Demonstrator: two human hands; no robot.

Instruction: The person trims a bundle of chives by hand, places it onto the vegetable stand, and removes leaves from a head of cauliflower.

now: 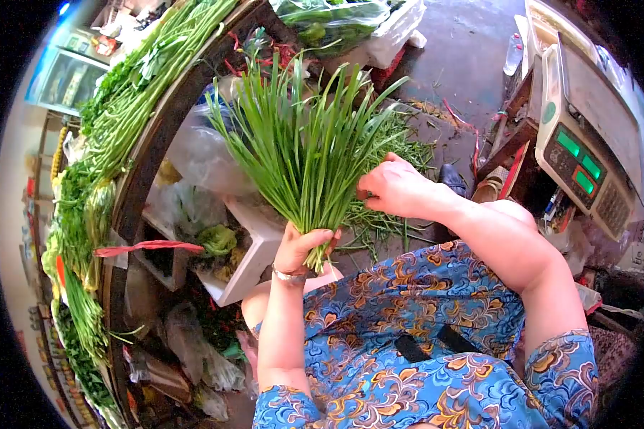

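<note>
Bunch of long green leaves [308, 157] gathered, no tie visible, upright in left hand [300, 249] clenched round stem bases; right hand [402, 189] beside it, fingers curled, pinch unclear; loose greens [413, 151] remain behind.

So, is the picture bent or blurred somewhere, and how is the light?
Head view: strongly bent, with black corners and a curving shelf edge; bluish glare at upper left; the green bunch looks fairly sharp and evenly lit, the far-left background softer.
</note>
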